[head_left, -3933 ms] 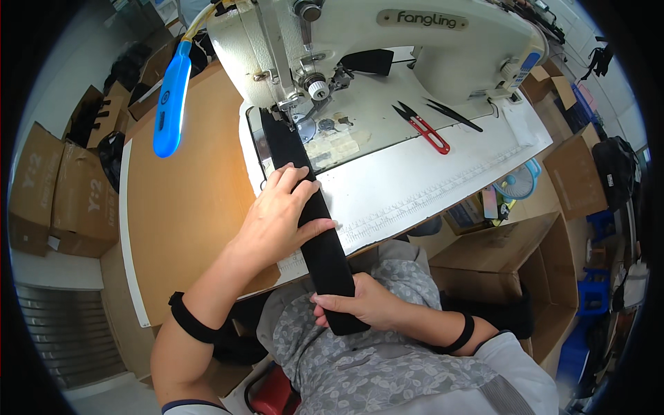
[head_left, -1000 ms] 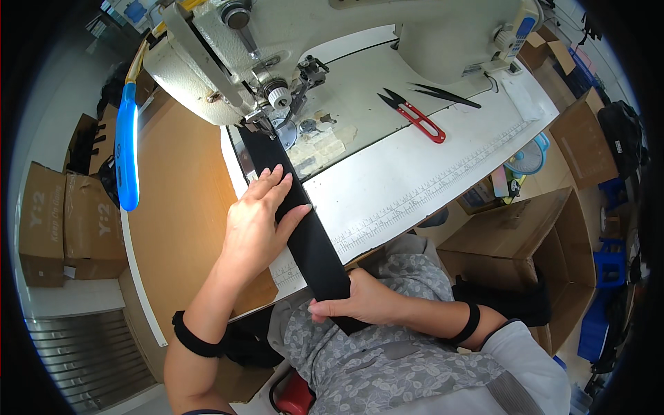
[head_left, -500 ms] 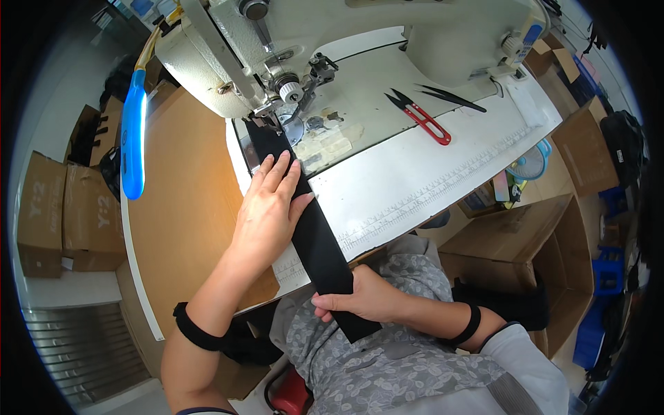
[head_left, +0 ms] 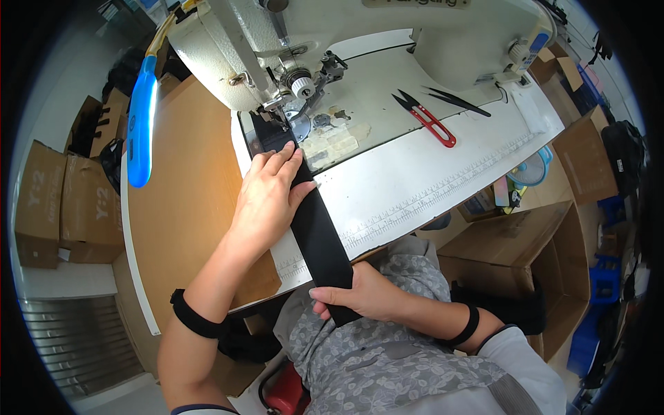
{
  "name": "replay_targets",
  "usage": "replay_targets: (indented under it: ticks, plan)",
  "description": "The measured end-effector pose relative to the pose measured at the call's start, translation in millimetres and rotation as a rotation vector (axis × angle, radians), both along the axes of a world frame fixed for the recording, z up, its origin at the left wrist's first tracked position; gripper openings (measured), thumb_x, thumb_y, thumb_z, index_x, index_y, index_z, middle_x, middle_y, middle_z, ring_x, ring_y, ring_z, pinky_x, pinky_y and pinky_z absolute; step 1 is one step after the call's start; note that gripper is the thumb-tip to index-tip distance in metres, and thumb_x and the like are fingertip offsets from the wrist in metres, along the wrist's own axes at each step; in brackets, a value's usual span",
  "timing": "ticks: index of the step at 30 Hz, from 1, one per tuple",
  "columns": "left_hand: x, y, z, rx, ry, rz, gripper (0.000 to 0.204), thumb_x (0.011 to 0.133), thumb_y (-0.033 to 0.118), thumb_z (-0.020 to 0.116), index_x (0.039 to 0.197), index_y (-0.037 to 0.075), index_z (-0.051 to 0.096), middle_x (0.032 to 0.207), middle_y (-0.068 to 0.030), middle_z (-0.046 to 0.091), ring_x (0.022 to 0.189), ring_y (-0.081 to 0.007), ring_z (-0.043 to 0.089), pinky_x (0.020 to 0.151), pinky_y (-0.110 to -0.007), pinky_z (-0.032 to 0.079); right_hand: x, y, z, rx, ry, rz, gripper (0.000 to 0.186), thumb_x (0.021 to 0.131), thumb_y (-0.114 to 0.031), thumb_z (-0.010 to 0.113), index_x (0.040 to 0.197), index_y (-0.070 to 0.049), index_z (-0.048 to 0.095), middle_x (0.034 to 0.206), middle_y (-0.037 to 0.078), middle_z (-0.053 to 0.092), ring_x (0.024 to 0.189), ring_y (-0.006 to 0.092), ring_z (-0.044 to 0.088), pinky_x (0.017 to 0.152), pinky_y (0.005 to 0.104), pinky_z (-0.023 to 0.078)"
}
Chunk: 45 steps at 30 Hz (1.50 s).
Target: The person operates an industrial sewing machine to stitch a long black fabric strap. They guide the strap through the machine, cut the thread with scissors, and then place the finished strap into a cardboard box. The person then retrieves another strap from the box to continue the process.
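Observation:
A wide black fabric strip [head_left: 319, 233] runs from under the presser foot [head_left: 275, 119] of the sewing machine [head_left: 290, 34] over the table's front edge toward my lap. My left hand [head_left: 266, 197] lies on the strip just in front of the needle area, its fingers stretched out and pressing down, the thumb apart at the strip's right edge. Near the strip's loose end, my right hand [head_left: 363, 294] grips it, thumb on top and fingers curled beneath. A short end of the strip hangs below that grip.
Red-handled thread snips [head_left: 430, 121] and black tweezers [head_left: 456, 101] lie on the machine bed to the right. A blue lamp [head_left: 142, 124] hangs at the left. A ruler scale [head_left: 429, 200] marks the table's front. An open cardboard box [head_left: 512, 238] stands right of my lap.
The strip has slid farther under the machine, so less of its end hangs below my right hand. Both hands keep their hold and place on it. The view has shifted slightly.

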<state>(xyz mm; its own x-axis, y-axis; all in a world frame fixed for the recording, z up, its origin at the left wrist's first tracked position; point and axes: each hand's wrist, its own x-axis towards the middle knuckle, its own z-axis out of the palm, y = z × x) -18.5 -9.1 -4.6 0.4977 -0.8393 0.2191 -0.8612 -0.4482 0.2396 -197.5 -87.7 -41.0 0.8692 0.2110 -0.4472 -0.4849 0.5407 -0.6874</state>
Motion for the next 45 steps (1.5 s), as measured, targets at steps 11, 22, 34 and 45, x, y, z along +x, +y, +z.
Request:
replay_targets:
  ticks: [11, 22, 34, 45]
  plan:
    - [0.3, 0.0, -1.0, 0.009, -0.019, 0.005, 0.044, 0.08, 0.02, 0.063, 0.116, -0.004, 0.054, 0.124, -0.0164, 0.051, 0.106, -0.0303, 0.048, 0.094, -0.037, 0.039, 1.9, -0.9, 4.2, 0.036, -0.007, -0.024, 0.019, 0.085, -0.013, 0.062, 0.092, 0.002, 0.055, 0.074, 0.009, 0.062, 0.064, 0.0145, 0.062, 0.059, 0.0256, 0.053]
    - [-0.8, 0.5, -0.6, 0.004, -0.006, 0.011, 0.044, 0.081, 0.02, 0.063, 0.117, -0.003, 0.053, 0.125, -0.016, 0.05, 0.108, -0.0302, 0.047, 0.096, -0.037, 0.038, 1.7, -2.5, 7.9, 0.023, -0.026, -0.023, 0.02, 0.085, -0.013, 0.062, 0.095, 0.003, 0.054, 0.081, 0.006, 0.059, 0.068, 0.0121, 0.06, 0.06, 0.0253, 0.053]
    - [0.8, 0.9, -2.1, 0.011, -0.007, 0.016, 0.044, 0.081, 0.021, 0.063, 0.117, -0.003, 0.054, 0.125, -0.0159, 0.05, 0.11, -0.0305, 0.047, 0.096, -0.037, 0.039, 3.2, -3.6, 5.6, 0.008, -0.008, 0.002, 0.02, 0.085, -0.013, 0.062, 0.095, 0.002, 0.055, 0.077, 0.007, 0.061, 0.066, 0.013, 0.061, 0.06, 0.0253, 0.053]
    - [1.2, 1.5, -5.5, -0.017, -0.034, -0.004, 0.043, 0.08, 0.02, 0.064, 0.116, -0.003, 0.054, 0.124, -0.0154, 0.051, 0.107, -0.0312, 0.048, 0.094, -0.038, 0.04, 2.8, -4.0, 0.9, 0.007, -0.037, 0.015, 0.019, 0.086, -0.013, 0.061, 0.095, 0.003, 0.055, 0.076, 0.006, 0.061, 0.066, 0.0128, 0.061, 0.06, 0.025, 0.052]
